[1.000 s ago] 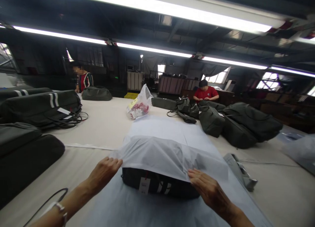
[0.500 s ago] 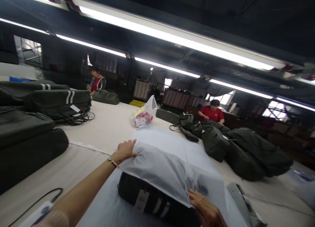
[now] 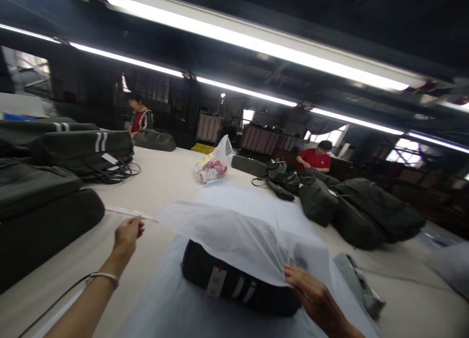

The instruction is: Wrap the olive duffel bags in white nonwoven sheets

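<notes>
A dark green bag [image 3: 267, 298] with two white stripes and a hanging paper tag [image 3: 216, 281] lies in front of me. Draped over its top and back is a translucent plastic sheet [image 3: 227, 230]. My right hand [image 3: 309, 289] pinches the sheet's near edge at the bag's right end. To the left, above the table, my left hand [image 3: 127, 238] has its fingers curled together, apart from the bag. Whether anything is between those fingers cannot be made out. The sheet's left corner spreads toward that hand. More pale sheeting [image 3: 238, 196] lies under and behind the bag.
Dark green bags [image 3: 73, 150] are piled on the left, and more bags [image 3: 377, 211] on the right. A clear bag with red contents [image 3: 214, 167] stands at the back. A folded grey item [image 3: 359, 284] lies right of the sheeting. Two people work beyond the table.
My left hand has moved off the sheet, left and toward me, and its fingers have curled. The sheet's left side has spread out leftward. My right hand stays at the near edge.
</notes>
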### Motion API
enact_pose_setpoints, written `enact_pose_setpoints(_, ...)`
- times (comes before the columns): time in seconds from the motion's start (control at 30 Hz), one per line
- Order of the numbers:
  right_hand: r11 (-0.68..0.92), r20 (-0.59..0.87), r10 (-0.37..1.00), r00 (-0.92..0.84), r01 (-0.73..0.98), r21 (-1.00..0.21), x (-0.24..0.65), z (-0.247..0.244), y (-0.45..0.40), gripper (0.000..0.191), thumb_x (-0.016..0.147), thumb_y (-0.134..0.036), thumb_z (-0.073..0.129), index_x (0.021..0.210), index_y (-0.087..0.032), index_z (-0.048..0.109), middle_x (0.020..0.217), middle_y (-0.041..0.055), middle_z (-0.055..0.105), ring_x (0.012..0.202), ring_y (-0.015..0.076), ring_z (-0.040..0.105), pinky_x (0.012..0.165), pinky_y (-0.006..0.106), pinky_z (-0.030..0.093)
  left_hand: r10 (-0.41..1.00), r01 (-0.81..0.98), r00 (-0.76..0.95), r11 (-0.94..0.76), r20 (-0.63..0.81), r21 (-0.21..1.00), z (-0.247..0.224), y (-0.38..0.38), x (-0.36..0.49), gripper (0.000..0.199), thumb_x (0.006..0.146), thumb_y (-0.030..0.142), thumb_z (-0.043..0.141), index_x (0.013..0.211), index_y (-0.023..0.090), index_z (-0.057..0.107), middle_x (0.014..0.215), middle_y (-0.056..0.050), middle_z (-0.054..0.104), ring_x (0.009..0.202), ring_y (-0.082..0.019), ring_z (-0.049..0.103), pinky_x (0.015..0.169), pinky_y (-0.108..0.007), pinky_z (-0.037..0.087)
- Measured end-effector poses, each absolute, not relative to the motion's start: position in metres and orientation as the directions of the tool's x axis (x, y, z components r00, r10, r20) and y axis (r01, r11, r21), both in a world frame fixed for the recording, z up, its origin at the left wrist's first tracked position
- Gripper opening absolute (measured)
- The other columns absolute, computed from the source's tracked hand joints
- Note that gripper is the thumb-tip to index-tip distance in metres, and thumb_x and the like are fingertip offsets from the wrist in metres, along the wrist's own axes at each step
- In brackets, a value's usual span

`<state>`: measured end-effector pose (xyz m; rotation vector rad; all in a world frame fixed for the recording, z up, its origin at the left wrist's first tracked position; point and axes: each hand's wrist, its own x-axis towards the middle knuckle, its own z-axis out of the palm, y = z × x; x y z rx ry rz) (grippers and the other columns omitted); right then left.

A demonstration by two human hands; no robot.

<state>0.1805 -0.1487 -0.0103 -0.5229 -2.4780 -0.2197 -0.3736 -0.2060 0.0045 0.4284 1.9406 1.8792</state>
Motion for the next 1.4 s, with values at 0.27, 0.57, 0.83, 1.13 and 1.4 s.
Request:
enact_pose_setpoints(0.27,0.88,0.564,0.416,-0.714,0.472,-0.051,0.166,-0.007,-0.155,0.017,0.094,-0.014,0.051,0.099,-0.02,0.067,0.105,0.0069,0.075,0.107,0.0213,0.069,0.101,0.04,0.053,0.663,0.794,0.089,-0.497,0.743,0.349,0.109,-0.155,-0.254,0.032,0.093,0.039,0.047,0.118,0.025,0.062,0.124,-0.004,0.066,0.109,-0.025,0.064,0.099,-0.042,0.05)
enact_pose_setpoints(0.57,0.89,0.509,0.411,-0.756,0.453,-0.046,0.186,0.042,-0.153,0.012,0.094,-0.018,0.055,0.097,-0.018,0.066,0.103,0.0085,0.075,0.104,0.0183,0.069,0.101,0.036,0.052,0.353,0.391,0.816,-0.92,0.458,0.013,0.092,-0.091,-0.073,0.036,0.098,0.026,0.044,0.131,0.018,0.057,0.138,-0.01,0.059,0.131,-0.021,0.052,0.109,-0.039,0.044)
enact_pose_setpoints(0.83,0.864,0.579,0.414,-0.702,0.504,-0.005,0.185,-0.012,-0.16,0.021,0.095,-0.013,0.047,0.097,-0.019,0.066,0.106,0.0086,0.074,0.106,0.0178,0.068,0.103,0.038,0.051,0.38,0.37,0.906,-0.925,0.188,0.089,0.017,-0.095,-0.054,0.048,0.1,0.035,0.043,0.147,0.027,0.039,0.153,-0.003,0.04,0.146,-0.021,0.027,0.122,-0.044,0.02)
enact_pose_setpoints(1.13,0.836,0.68,0.413,-0.606,0.548,-0.02,0.177,-0.044,-0.158,0.025,0.094,-0.009,0.047,0.107,-0.019,0.067,0.11,0.008,0.073,0.112,0.02,0.065,0.105,0.044,0.05,0.318,0.338,0.925,-0.939,0.209,-0.067,-0.033,-0.103,-0.064,0.071,0.097,0.047,0.047,0.155,0.025,0.014,0.159,-0.002,0.028,0.149,-0.022,0.018,0.123,-0.042,0.004)
enact_pose_setpoints(1.4,0.851,0.65,0.404,-0.643,0.524,-0.01,0.187,-0.062,-0.151,0.033,0.092,-0.008,0.05,0.118,-0.021,0.066,0.116,0.0063,0.072,0.122,0.0229,0.06,0.112,0.051,0.042,0.315,0.367,0.92,-0.901,0.234,-0.231,-0.044,-0.103,-0.063,0.062,0.1,0.053,0.03,0.154,0.025,0.02,0.162,0.002,0.019,0.151,-0.018,0.002,0.124,-0.042,0.005)
